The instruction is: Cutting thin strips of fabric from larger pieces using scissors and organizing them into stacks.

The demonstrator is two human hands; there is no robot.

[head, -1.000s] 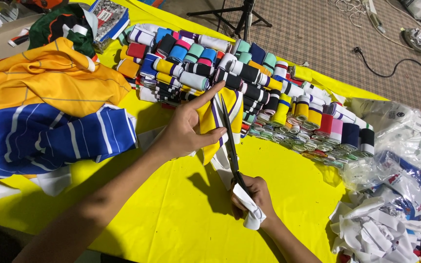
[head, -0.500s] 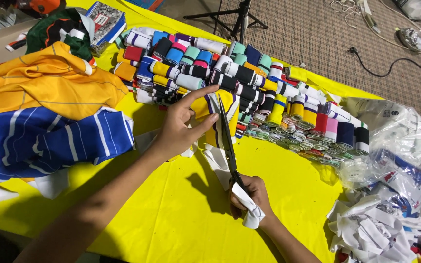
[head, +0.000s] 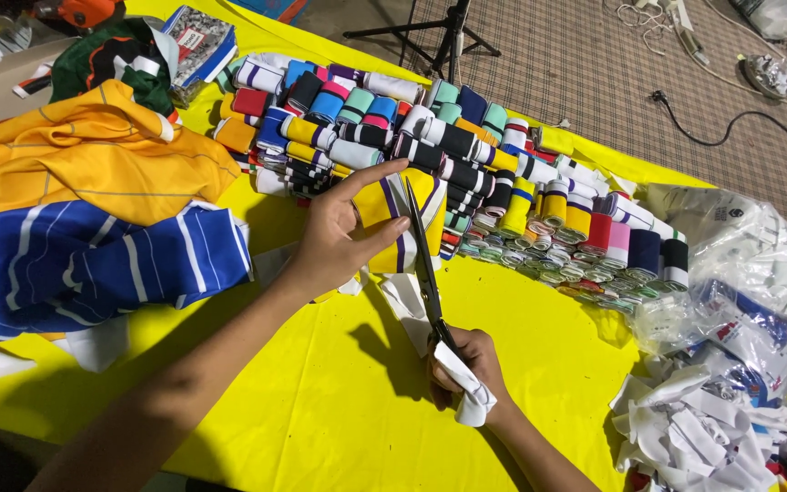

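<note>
Left hand (head: 343, 232) extended forward, fingers pinched with index out straight; right hand (head: 466, 364) fisted low, forearm angled in.

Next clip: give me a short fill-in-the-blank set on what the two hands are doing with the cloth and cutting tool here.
1. The right hand works a pair of long dark ____ whose blades point away from the person.
2. The left hand holds a yellow knit cloth piece with ____ and white stripes.
3. The table cover is ____.
4. The folded blue shirt has ____ stripes.

Missing words: scissors; purple; yellow; white
</note>
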